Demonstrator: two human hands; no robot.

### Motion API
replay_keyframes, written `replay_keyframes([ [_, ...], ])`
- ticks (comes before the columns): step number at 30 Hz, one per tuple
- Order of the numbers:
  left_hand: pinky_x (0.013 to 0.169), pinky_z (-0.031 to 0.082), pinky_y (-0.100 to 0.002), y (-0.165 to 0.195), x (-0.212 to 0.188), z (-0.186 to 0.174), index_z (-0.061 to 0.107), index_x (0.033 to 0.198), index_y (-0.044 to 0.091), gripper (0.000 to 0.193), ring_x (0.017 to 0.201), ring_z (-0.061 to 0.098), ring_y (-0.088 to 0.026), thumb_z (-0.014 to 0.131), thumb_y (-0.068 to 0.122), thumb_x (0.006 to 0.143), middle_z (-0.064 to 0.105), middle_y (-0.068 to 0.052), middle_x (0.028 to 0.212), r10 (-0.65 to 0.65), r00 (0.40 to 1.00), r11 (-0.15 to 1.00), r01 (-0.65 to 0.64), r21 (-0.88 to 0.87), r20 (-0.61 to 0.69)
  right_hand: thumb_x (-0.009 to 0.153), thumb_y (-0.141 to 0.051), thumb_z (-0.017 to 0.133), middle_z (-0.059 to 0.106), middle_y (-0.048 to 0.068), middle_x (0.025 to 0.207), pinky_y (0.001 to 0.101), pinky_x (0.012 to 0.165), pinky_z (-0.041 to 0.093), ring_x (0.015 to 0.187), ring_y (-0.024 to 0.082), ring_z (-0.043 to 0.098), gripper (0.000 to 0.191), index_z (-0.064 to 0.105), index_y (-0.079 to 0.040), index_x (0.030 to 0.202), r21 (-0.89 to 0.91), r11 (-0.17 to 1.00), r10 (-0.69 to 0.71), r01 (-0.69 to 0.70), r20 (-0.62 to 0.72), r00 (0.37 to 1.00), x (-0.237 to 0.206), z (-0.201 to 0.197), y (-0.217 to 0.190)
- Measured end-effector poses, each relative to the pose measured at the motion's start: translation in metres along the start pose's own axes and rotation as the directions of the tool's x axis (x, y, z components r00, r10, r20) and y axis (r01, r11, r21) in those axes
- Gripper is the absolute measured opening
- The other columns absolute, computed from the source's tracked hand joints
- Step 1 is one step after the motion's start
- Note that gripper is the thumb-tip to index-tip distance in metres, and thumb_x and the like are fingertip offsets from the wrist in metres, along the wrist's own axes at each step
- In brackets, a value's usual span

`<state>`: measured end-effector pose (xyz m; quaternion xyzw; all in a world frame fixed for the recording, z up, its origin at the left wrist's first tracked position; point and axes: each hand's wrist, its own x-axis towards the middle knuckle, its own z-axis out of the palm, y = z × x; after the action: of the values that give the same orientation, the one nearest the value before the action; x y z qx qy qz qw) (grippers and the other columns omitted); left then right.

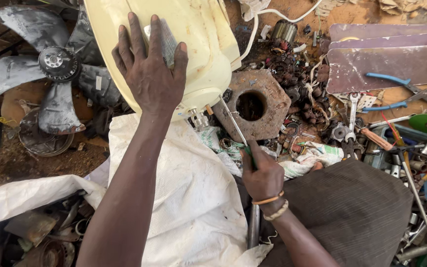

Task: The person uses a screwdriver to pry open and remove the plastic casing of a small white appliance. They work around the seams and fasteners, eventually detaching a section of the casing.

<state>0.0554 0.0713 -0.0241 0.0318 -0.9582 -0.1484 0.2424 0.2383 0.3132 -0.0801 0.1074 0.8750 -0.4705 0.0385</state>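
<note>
My left hand (150, 74) lies flat, fingers spread, pressed on the cream plastic fan housing (193, 44) (smooth, rounded shell, grimy in spots), which sits top centre, partly over a white woven sack (189, 198). A crumpled bit of printed paper sits under the fingers. My right hand (262, 174) is closed in a fist round a screwdriver (234, 123) w/ green handle; thin steel shaft angles up-left, tip at the housing's lower edge near a small metal fitting. Beaded and orange bands on the right wrist.

Just beside the shaft: rusty hexagonal metal plate (255, 106) w/ round hole in the middle, rough, pitted. Left of the housing: grey fan blade assy (55, 64), dull, dusty, broad curved blades, metal hub. Right side: blue-handled pliers (396, 91) on flat purple-brown fan blades (386, 64), a spanner (353, 116), heap of small rusty parts, bolts and misc tools on bare dirt.
</note>
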Motion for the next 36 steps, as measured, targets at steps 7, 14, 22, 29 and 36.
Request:
replay_keyframes([
  [7,0.121,0.021,-0.063,0.003,0.007,-0.014,0.055,0.155,0.009,0.065,0.148,0.025,-0.047,0.060,0.053,0.107,0.036,-0.026,0.160,0.043,0.999,0.998,-0.041,-0.042,0.030,0.107,-0.021,0.075,0.065,0.004,0.080,0.0234,0.038,0.041,0.051,0.007,0.055,0.022,0.062,-0.004,0.114,0.768,0.153,0.138,-0.622,0.607,0.783,0.018,-0.008,0.037],
  [14,0.122,0.017,-0.064,0.007,0.002,-0.013,0.056,0.150,0.006,0.062,0.150,0.027,-0.048,0.060,0.054,0.110,0.038,-0.027,0.164,0.045,0.999,0.994,-0.047,-0.096,-0.016,0.098,-0.022,0.079,0.069,0.006,0.082,0.0222,0.042,0.040,0.057,0.009,0.054,0.035,0.072,-0.004,0.127,0.587,0.774,0.158,-0.236,0.182,0.970,0.002,0.002,0.031],
  [22,0.122,0.017,-0.063,0.011,0.004,-0.016,0.056,0.150,0.007,0.063,0.151,0.026,-0.049,0.060,0.053,0.108,0.037,-0.029,0.163,0.064,0.996,0.996,-0.068,-0.063,-0.054,0.114,-0.012,0.067,0.070,0.009,0.081,0.0242,0.038,0.048,0.051,0.011,0.062,0.024,0.065,0.010,0.121,0.622,-0.264,-0.294,-0.737,0.676,0.676,0.016,-0.014,0.029],
  [29,0.120,0.020,-0.062,0.012,0.005,-0.017,0.057,0.152,0.009,0.065,0.147,0.030,-0.050,0.060,0.052,0.103,0.040,-0.029,0.161,0.038,0.996,0.997,-0.044,-0.066,-0.081,0.096,-0.028,0.071,0.072,0.008,0.080,0.0278,0.047,0.046,0.057,0.014,0.065,0.037,0.065,0.000,0.119,0.510,0.843,-0.135,0.174,-0.113,0.984,0.012,-0.006,0.021],
  [36,0.120,0.020,-0.062,0.014,0.004,-0.020,0.055,0.153,0.009,0.067,0.148,0.031,-0.048,0.058,0.053,0.103,0.039,-0.028,0.161,-0.003,0.995,0.998,-0.004,-0.068,-0.102,0.098,-0.028,0.072,0.074,0.009,0.083,0.0218,0.043,0.042,0.057,0.012,0.061,0.031,0.069,-0.006,0.119,0.461,0.833,0.175,-0.305,0.304,0.937,0.012,0.005,0.030],
])
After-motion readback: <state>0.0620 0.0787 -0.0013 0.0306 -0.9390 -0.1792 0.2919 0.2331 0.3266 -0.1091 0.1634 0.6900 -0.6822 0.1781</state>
